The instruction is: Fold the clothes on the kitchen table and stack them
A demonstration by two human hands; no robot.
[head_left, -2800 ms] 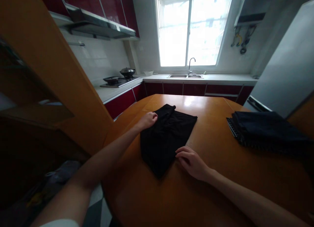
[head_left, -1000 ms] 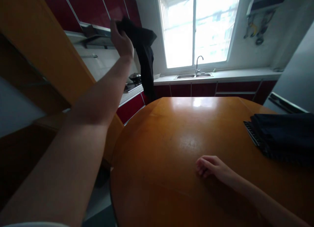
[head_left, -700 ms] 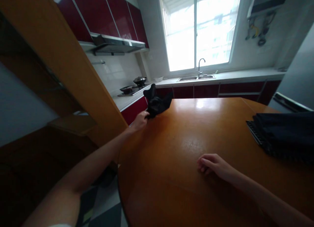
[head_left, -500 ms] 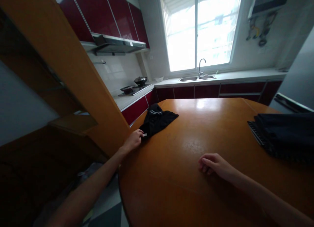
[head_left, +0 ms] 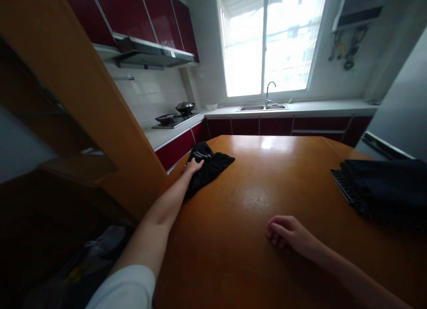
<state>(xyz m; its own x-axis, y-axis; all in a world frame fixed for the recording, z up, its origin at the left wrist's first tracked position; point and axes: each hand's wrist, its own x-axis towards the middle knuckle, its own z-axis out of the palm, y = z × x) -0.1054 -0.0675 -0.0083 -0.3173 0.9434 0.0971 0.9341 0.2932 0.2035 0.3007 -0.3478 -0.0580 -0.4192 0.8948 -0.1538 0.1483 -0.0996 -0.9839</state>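
A crumpled black garment with pale stripes (head_left: pixel 213 166) lies near the far left edge of the wooden table (head_left: pixel 273 166). On its left part rests my left hand (head_left: pixel 193 165), thumb spread away from the fingers; some fingertips are hidden against the cloth. The garment's near end sticks out beside my left forearm. My right hand (head_left: pixel 283 231) lies on the tabletop, fingers loosely curled in, with nothing seen in them.
Folded dark cloths (head_left: pixel 383 184) are stacked at the table's right side. A wooden frame post (head_left: pixel 110 109) stands close on the left. Beyond the table are a stove with pans (head_left: pixel 185 107), a sink (head_left: pixel 251 108) and a fridge (head_left: pixel 400 109).
My left hand has left the garment's near corner and reached farther forward onto its striped part. The garment has barely moved. My right hand keeps its place on the table.
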